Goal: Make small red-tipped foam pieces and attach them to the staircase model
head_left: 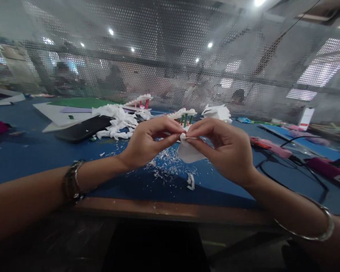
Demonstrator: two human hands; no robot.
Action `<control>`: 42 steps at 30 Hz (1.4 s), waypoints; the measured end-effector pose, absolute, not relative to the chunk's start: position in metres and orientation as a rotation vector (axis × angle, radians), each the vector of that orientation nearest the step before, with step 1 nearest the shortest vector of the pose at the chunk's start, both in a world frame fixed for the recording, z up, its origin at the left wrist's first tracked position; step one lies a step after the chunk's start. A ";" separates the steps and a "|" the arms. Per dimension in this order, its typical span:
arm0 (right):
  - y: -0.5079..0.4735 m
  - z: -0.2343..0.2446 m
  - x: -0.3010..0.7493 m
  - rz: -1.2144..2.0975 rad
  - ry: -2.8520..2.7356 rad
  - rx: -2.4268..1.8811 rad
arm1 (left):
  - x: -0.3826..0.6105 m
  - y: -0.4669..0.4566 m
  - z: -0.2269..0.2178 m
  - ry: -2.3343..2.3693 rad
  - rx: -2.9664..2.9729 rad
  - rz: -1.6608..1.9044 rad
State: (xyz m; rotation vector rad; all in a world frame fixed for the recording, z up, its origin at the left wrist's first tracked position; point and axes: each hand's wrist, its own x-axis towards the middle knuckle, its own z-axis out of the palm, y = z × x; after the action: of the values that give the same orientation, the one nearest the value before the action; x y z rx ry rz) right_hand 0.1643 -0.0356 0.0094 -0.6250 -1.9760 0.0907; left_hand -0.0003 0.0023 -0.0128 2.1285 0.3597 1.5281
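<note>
Between both hands, above the blue table, hangs a small white piece of paper (190,150), thin and soft-looking. My left hand (151,139) pinches its upper left edge with thumb and forefinger. From the other side my right hand (222,145) grips the same piece, fingertips almost meeting those of the left. Small white scraps (166,166) are scattered on the table below, with a curled strip (190,181) nearer the front. Just behind the hands stands a little model with green posts (185,120) and a white top, partly hidden by the fingers.
Crumpled white paper (116,121) lies left beside a black phone-like slab (85,129). White and green sheets (82,102) are behind it. Another model with red posts (143,101) stands farther back. At right are a pink tool (274,147), black cables and a purple power strip (327,170).
</note>
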 end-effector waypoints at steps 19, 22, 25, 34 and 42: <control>-0.033 0.010 0.166 -0.244 -2.068 -0.507 | 0.002 -0.004 -0.009 0.374 2.076 1.493; -0.032 0.010 0.166 -0.305 -2.063 -0.479 | 0.002 -0.007 -0.007 0.420 2.045 1.515; -0.029 0.008 0.166 -0.391 -2.086 -0.448 | 0.003 -0.009 -0.005 0.481 1.994 1.509; -0.025 0.005 0.169 -0.442 -2.076 -0.454 | 0.005 -0.010 -0.007 0.668 1.846 1.437; -0.023 0.007 0.167 -0.397 -2.057 -0.486 | 0.007 -0.011 -0.006 0.624 1.917 1.459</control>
State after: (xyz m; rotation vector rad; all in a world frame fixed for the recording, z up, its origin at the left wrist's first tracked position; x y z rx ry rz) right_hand 0.1670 -0.0232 0.0067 -0.4863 -2.0572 -0.3970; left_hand 0.0068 -0.0109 -0.0065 1.9168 0.6244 1.4590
